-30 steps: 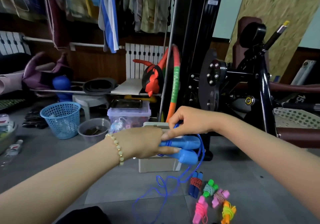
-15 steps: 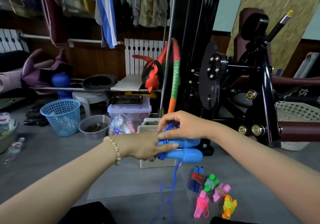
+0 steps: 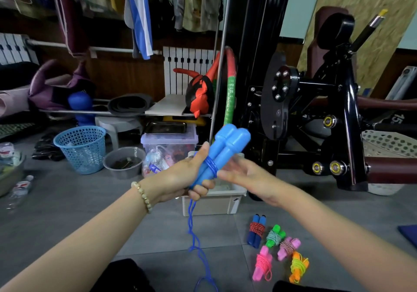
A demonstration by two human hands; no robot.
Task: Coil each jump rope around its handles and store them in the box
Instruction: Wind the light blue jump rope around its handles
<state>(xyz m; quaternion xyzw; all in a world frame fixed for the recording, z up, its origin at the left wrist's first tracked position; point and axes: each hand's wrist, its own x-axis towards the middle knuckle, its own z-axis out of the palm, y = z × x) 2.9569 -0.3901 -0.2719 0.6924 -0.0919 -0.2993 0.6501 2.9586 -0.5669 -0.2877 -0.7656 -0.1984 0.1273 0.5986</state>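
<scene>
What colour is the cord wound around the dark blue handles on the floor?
Mainly red with dark flecks; the cord shows in the head view.

A cluttered gym storage corner, indoors. A black steel weight machine [image 3: 347, 111] with maroon padded rollers [image 3: 392, 169] fills the right side. A striped hula hoop [image 3: 231, 97], rolled exercise mats [image 3: 129, 104] and a blue dumbbell [image 3: 81, 108] crowd a low shelf. Clothes [image 3: 138, 16] hang above a white radiator [image 3: 187, 66]. Coiled jump ropes [image 3: 256, 229], a blue mesh basket [image 3: 81, 149] and a clear lidded tub [image 3: 169, 140] sit on the grey tiled floor [image 3: 67, 201].
</scene>
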